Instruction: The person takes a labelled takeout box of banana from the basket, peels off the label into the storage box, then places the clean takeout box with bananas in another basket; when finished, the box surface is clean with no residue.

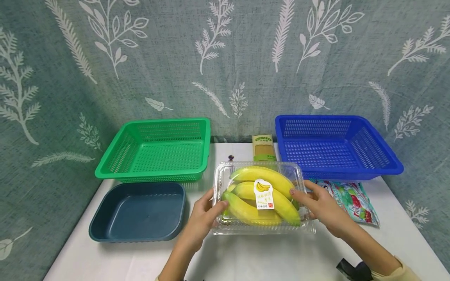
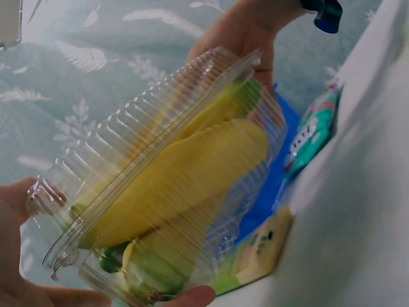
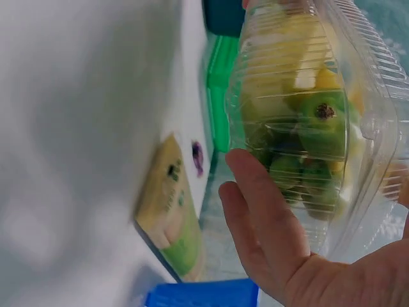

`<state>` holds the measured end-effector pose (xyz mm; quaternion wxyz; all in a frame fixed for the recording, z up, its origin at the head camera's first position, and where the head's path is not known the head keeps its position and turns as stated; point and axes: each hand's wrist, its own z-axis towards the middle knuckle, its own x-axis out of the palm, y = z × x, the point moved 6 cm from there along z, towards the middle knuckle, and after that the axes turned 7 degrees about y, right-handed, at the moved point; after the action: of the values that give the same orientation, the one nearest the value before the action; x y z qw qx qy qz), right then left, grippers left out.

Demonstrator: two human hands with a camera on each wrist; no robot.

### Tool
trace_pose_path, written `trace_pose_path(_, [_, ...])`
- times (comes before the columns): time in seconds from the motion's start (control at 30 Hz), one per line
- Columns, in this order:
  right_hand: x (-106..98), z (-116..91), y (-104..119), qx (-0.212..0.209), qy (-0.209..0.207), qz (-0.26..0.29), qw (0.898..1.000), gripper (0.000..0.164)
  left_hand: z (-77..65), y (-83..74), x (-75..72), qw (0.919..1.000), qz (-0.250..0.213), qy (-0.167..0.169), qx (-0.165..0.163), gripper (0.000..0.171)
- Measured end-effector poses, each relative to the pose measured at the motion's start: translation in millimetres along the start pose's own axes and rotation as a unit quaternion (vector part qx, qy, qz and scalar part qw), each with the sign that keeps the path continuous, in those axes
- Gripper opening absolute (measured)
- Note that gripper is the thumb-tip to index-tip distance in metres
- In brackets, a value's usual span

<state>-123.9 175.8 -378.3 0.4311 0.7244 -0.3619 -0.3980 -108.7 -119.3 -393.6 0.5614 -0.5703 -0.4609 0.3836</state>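
Observation:
A clear plastic clamshell box (image 1: 219,181) with several yellow-green bananas (image 1: 246,212) inside is held up over the table. On its lid is a white label (image 1: 263,195) with a banana picture. My left hand (image 1: 203,215) grips the box's left end, thumb over the lid edge. At the opposite end my right hand (image 1: 321,203) holds the box, thumb on top and fingers beneath. The left wrist view has the box (image 2: 137,137) tilted, lid shut, with the right hand (image 2: 246,41) behind it. In the right wrist view, fingers (image 3: 265,198) press the box's end.
At the back left stands a green basket (image 1: 152,175), with a dark blue-grey tub (image 1: 137,239) in front. A blue basket (image 1: 348,173) is back right. A colourful snack bag (image 1: 355,201) lies before it. Between the baskets are a yellow-green packet (image 1: 264,148) and a small dark item (image 1: 231,157).

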Motion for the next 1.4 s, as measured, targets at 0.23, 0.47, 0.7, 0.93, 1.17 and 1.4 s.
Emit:
trace_pose_path(0.23, [13, 0, -14, 0.001, -0.008, 0.026, 1.0, 0.082, -15.0, 16.9, -3.4, 0.9991, -0.018, -0.032, -0.02, 0.054])
trace_pose_path(0.47, [24, -1, -24, 0.006, -0.008, 0.047, 0.999, 0.073, -26.4, 31.4, -6.0, 0.9973, -0.04, -0.041, -0.046, 0.058])
trace_pose_path(0.7, [36, -2, -33, -0.008, 0.006, 0.056, 0.998, 0.059, -37.4, 43.5, -10.5, 0.9952, -0.046, -0.054, -0.067, 0.06])
trace_pose_path(0.93, [43, -3, -45, -0.008, 0.011, 0.067, 0.998, 0.06, -43.2, 57.2, -11.0, 0.9933, -0.048, -0.055, -0.089, 0.064])
trace_pose_path(1.17, [47, -3, -54, 0.009, 0.016, 0.07, 0.997, 0.063, -46.7, 64.8, -14.8, 0.9924, -0.024, -0.076, -0.094, 0.063])
trace_pose_path(1.4, [45, 1, -62, 0.024, 0.01, 0.056, 0.998, 0.067, -47.7, 64.3, -10.8, 0.9896, 0.039, -0.12, -0.069, 0.056])
